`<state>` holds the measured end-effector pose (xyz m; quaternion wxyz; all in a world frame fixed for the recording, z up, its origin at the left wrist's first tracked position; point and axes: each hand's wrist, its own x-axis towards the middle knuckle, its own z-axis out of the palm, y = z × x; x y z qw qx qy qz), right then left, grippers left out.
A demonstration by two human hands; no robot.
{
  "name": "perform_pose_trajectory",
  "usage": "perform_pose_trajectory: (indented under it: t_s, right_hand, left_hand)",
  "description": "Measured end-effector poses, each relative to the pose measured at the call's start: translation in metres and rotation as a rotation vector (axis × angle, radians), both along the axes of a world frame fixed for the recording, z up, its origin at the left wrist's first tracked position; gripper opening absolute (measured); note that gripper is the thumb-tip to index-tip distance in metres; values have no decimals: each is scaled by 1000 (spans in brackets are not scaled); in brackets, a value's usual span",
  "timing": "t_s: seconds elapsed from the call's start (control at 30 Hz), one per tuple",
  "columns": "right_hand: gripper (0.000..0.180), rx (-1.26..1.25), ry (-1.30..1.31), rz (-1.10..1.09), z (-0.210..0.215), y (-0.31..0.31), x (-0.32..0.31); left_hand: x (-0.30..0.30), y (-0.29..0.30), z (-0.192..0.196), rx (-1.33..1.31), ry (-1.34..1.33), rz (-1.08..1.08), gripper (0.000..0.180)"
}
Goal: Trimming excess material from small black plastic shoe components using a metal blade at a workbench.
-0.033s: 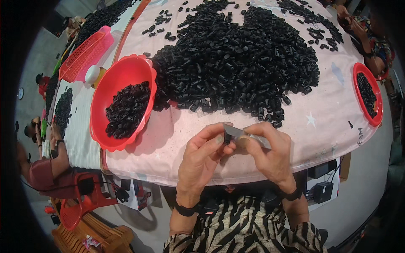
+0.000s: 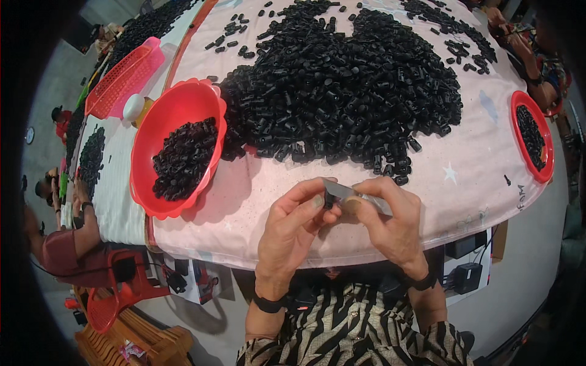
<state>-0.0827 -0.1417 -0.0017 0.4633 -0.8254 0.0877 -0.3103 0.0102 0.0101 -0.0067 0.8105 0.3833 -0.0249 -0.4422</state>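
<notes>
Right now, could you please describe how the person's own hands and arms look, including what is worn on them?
The left hand and right hand are ungloved. The left wristband and right wristband are both black. The left sleeve and right sleeve show black zebra-like stripes on a cream ground, and both end short of the wristbands.

A top point(image 2: 332, 341) is worn, patterned in irregular zebra-like stripes of black and cream. Its front is dotted with what look like small round buttons point(image 2: 352, 339). The same stripes are carried onto the left sleeve point(image 2: 259, 352) and the right sleeve point(image 2: 448, 346). Each wrist is circled by a dark band, a left band point(image 2: 270, 304) and a right band point(image 2: 425, 281). The left hand point(image 2: 290, 226) and right hand point(image 2: 394, 229) are left bare.
</notes>
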Motion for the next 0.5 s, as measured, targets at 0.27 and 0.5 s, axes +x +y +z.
perform_pose_trajectory:
  t_s: [0.27, 0.5]
  right_hand:
    - [14, 81, -14, -129, 0, 1, -4]
    - [18, -51, -98, 67, -7, -3, -6]
  left_hand:
    - [-1, -2, 1, -18, -60, 35, 29]
    - [-6, -5, -1, -30, -63, 94, 29]
